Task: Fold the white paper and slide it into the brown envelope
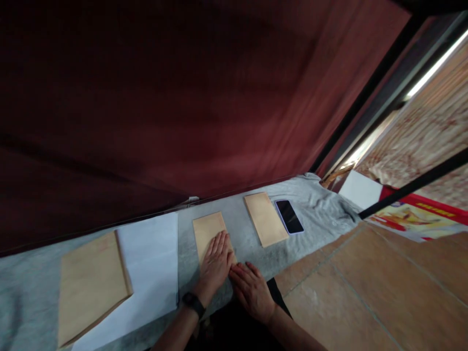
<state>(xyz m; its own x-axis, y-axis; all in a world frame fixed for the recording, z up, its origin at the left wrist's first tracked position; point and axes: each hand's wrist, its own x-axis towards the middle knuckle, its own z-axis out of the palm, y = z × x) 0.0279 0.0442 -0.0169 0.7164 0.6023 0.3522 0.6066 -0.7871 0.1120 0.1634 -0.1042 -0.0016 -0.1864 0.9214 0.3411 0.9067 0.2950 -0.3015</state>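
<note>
A brown paper envelope (pixel 207 228) lies on the grey cloth in front of me. My left hand (pixel 215 261), with a dark band on its wrist, rests flat on it with the fingers stretched out. My right hand (pixel 253 292) is at the envelope's near right corner, its fingers extended and their tips touching the edge. The two hands meet near that corner. Nothing shows gripped in either hand, though part of the envelope is hidden beneath them.
A second brown envelope (pixel 266 219) lies to the right, beside a phone (pixel 289 217). On the left, a stack of brown envelopes (pixel 91 282) overlaps white paper (pixel 155 268). Grey cloth (pixel 318 204) covers the narrow surface against a dark red curtain (pixel 219 122). Tiled floor (pixel 351 282) lies right.
</note>
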